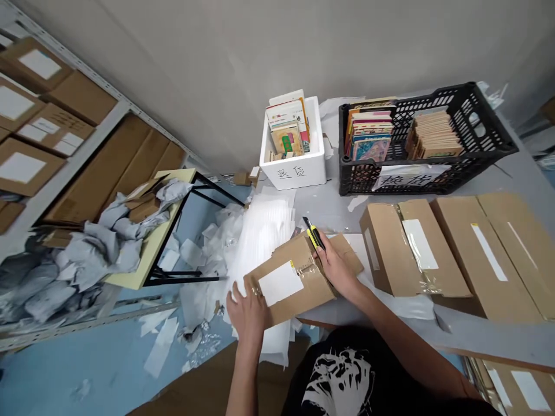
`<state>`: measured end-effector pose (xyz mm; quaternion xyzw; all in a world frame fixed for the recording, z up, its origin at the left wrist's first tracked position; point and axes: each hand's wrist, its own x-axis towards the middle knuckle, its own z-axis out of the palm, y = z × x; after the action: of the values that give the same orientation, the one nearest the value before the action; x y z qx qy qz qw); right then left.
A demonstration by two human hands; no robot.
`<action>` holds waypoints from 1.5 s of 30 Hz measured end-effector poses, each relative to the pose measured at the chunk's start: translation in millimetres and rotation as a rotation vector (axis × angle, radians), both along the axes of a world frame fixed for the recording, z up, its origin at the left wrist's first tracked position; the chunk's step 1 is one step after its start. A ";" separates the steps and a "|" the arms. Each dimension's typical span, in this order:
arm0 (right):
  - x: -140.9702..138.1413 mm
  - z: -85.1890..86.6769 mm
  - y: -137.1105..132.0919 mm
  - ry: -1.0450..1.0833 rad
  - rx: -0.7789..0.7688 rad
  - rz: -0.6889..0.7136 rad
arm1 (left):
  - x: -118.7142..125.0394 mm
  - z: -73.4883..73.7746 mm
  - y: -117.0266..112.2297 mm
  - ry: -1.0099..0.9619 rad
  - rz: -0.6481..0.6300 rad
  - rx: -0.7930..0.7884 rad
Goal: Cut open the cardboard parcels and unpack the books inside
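Observation:
A brown cardboard box (314, 286) with a white label and clear tape lies tilted in front of me, one end flap standing out at its right. My left hand (248, 309) rests on the box's left end, fingers spread over the edge and the tape there. In my right hand (335, 263) is a yellow and black box cutter (313, 232), its tip pointing up and left. The right hand also lies against the box's right end; its lower fingers are partly hidden. White foam sheets (264, 228) are stacked under and behind the box.
A white foam bin (299, 175) and a black crate (411, 179), both holding books, stand at the back. Two taped cartons (381, 254) sit at right. Left are a small table (134, 277) with grey parcels and a shelf (104, 136) of boxes. Packing scraps litter the floor.

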<state>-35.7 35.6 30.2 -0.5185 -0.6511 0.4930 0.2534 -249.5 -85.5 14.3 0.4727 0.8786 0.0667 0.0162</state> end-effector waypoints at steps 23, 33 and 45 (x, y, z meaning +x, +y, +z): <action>69.0 -8.1 -23.8 0.190 -0.531 0.153 | 15.2 -46.9 45.8 -0.101 -0.129 -0.080; 62.5 -10.3 -27.5 0.130 -0.511 0.194 | 14.9 -47.7 44.4 -0.076 -0.134 -0.104; 75.9 -1.6 -41.8 0.069 -0.531 0.214 | 20.4 -50.1 46.0 -0.005 -0.121 -0.161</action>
<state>40.2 -6.2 28.6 -0.4779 -0.5411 0.6876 0.0773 -229.1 -39.4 -35.8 0.5218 0.8509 -0.0041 0.0603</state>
